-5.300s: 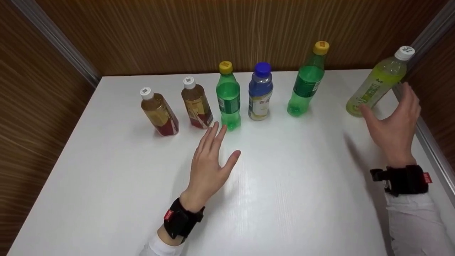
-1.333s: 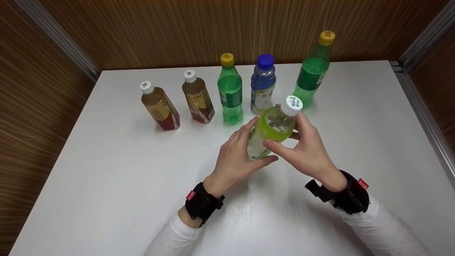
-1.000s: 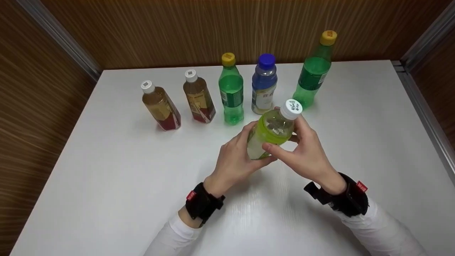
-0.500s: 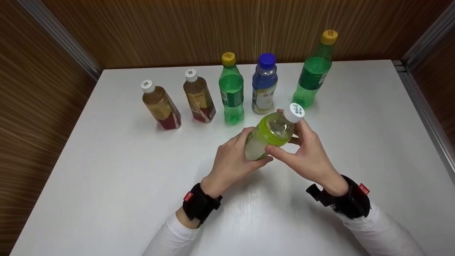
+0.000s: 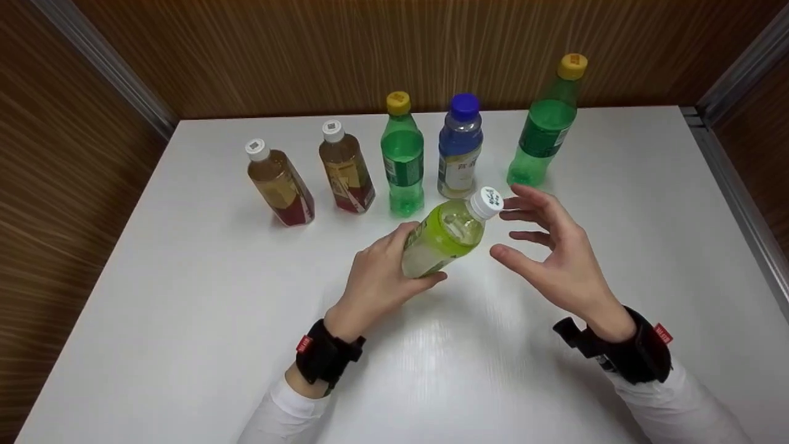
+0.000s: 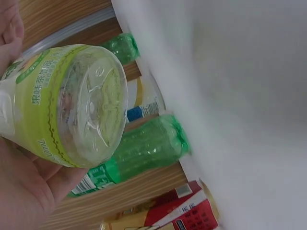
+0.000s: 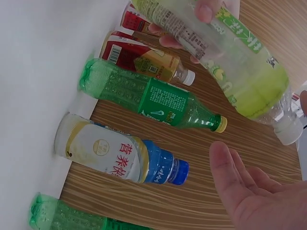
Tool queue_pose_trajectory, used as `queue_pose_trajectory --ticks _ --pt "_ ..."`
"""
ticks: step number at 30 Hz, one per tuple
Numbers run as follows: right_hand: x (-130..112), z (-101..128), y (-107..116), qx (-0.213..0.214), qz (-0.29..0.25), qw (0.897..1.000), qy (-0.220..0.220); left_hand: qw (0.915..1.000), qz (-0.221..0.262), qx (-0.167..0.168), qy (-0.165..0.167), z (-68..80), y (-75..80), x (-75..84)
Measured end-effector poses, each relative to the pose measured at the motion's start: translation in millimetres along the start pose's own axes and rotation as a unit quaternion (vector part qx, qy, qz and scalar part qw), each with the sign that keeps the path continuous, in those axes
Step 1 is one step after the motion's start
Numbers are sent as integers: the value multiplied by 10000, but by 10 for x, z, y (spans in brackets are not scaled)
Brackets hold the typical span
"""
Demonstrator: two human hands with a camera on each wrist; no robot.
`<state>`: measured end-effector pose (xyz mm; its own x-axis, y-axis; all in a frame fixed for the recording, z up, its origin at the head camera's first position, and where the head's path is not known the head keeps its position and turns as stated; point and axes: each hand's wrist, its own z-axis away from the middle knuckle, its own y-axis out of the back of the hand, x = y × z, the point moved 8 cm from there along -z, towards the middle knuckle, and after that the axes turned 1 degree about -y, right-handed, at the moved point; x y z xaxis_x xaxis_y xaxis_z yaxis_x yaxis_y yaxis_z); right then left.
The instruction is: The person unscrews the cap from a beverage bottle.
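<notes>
My left hand (image 5: 377, 271) grips a yellow-green drink bottle (image 5: 434, 237) with a white cap, in the air above the table. The bottle leans to the right; its clear base faces the camera in the left wrist view. To the right of the cap, my right hand (image 5: 558, 256) is spread with fingers loosely bent, holding nothing. In the right wrist view the left fingers (image 7: 207, 12) wrap the bottle's lower part, and a gap shows between the bottle and the right hand (image 7: 261, 201).
Behind stands a row on the white table (image 5: 203, 345): two amber bottles (image 5: 282, 188) (image 5: 347, 172), a green bottle (image 5: 402, 160), a blue-capped bottle (image 5: 459, 151) and another green bottle (image 5: 542, 132). Wood-grain panels (image 5: 345, 55) enclose the back and sides.
The yellow-green bottle came from the far right of the table to the middle. Both hands held it; the right hand has just let go and moved right, while the left shifted it slightly left.
</notes>
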<state>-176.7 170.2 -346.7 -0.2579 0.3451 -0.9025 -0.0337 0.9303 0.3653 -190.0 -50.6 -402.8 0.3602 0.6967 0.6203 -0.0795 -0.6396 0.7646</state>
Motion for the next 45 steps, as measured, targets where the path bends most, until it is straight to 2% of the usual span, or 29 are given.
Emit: queue_pose_trajectory --ticks 4,11,24,36,45 --pt "-19 -9 34 117 247 9994 228 9999 -109 -131 20 17 -5 -64" --pt "-70 -34 25 205 669 9965 454 9986 -472 -229 -97 24 -19 -74" --pt "-100 -106 -36 -58 995 9935 543 9918 -1230 -261 -221 18 -13 -99" --pt "-3 -134 -23 -322 1336 9898 369 9841 -1694 -269 -455 6 -89 -81" --pt "96 -172 -36 -547 1524 9867 111 9835 -1729 -349 -387 -4 -151 -125"
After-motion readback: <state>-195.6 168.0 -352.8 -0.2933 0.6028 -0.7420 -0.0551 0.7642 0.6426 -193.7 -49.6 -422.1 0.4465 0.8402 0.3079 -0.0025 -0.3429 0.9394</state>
